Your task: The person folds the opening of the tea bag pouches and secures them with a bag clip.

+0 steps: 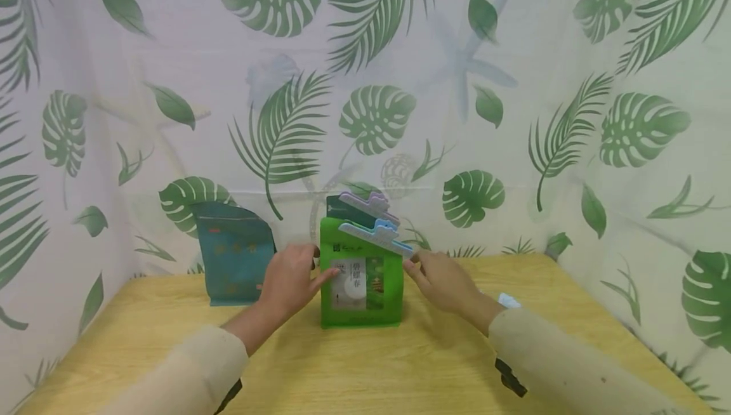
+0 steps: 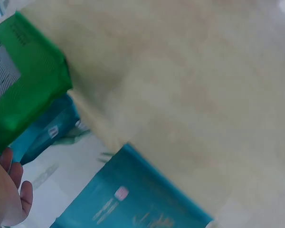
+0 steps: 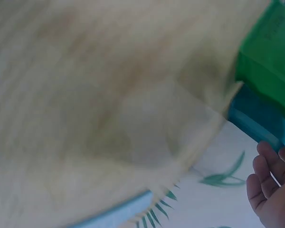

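Observation:
A bright green tea bag (image 1: 360, 315) stands upright at the middle of the table, with a light blue clip (image 1: 374, 235) slanting across its top. My left hand (image 1: 292, 278) pinches its left edge, thumb on the front and the other fingers (image 2: 16, 175) behind. At the upper right edge, just under the clip's end, my right hand (image 1: 448, 280) holds the bag between thumb and fingers; several fingertips reach behind it in the right wrist view. Behind stands a teal bag (image 1: 337, 207), mostly hidden, with a purple clip (image 1: 368, 204) on top.
Another teal bag (image 1: 237, 263) stands to the left, beside my left hand, its top unclipped. A light blue clip (image 1: 508, 301) lies on the wooden table (image 1: 365, 370) beyond my right forearm. Leaf-patterned cloth (image 1: 388, 53) hangs behind the table and along both sides.

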`<move>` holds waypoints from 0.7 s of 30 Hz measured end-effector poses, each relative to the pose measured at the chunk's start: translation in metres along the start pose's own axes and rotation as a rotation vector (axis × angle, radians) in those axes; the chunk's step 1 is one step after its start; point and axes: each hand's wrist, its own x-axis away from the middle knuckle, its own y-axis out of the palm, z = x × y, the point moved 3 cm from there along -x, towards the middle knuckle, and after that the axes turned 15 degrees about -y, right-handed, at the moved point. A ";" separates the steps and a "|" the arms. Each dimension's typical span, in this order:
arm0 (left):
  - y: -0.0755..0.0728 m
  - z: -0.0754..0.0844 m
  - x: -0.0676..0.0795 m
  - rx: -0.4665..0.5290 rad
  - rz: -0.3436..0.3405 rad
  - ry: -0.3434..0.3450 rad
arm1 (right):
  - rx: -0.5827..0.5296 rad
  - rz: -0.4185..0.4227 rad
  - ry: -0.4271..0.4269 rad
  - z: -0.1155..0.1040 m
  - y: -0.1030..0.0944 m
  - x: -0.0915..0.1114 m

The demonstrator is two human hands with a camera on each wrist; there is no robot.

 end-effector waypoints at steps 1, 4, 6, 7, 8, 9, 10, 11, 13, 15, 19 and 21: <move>0.003 0.000 0.003 0.010 -0.004 0.001 | 0.010 0.008 0.003 0.000 0.003 0.002; 0.011 -0.001 0.012 0.033 -0.019 -0.001 | 0.020 0.005 0.022 -0.001 0.013 0.006; 0.016 -0.001 0.018 0.045 -0.032 -0.009 | 0.022 -0.004 0.036 -0.002 0.018 0.008; 0.018 -0.001 0.020 0.051 -0.042 -0.015 | 0.021 -0.008 0.042 -0.003 0.021 0.009; 0.021 -0.002 0.022 0.059 -0.050 -0.023 | 0.022 -0.007 0.041 -0.004 0.023 0.011; 0.023 -0.002 0.024 0.065 -0.062 -0.035 | 0.023 -0.004 0.038 -0.005 0.025 0.011; 0.025 -0.003 0.026 0.071 -0.070 -0.043 | 0.022 0.003 0.031 -0.006 0.027 0.012; 0.027 -0.003 0.027 0.080 -0.076 -0.051 | 0.026 0.014 0.024 -0.006 0.029 0.014; 0.030 -0.005 0.031 0.090 -0.088 -0.067 | 0.029 0.036 0.004 -0.007 0.033 0.016; 0.032 -0.005 0.034 0.078 -0.093 -0.070 | 0.045 0.059 -0.019 -0.007 0.036 0.019; 0.036 -0.007 0.039 0.030 -0.134 -0.060 | 0.126 0.064 -0.081 -0.006 0.042 0.023; 0.038 -0.008 0.041 -0.002 -0.166 -0.042 | 0.188 0.057 -0.127 -0.007 0.044 0.023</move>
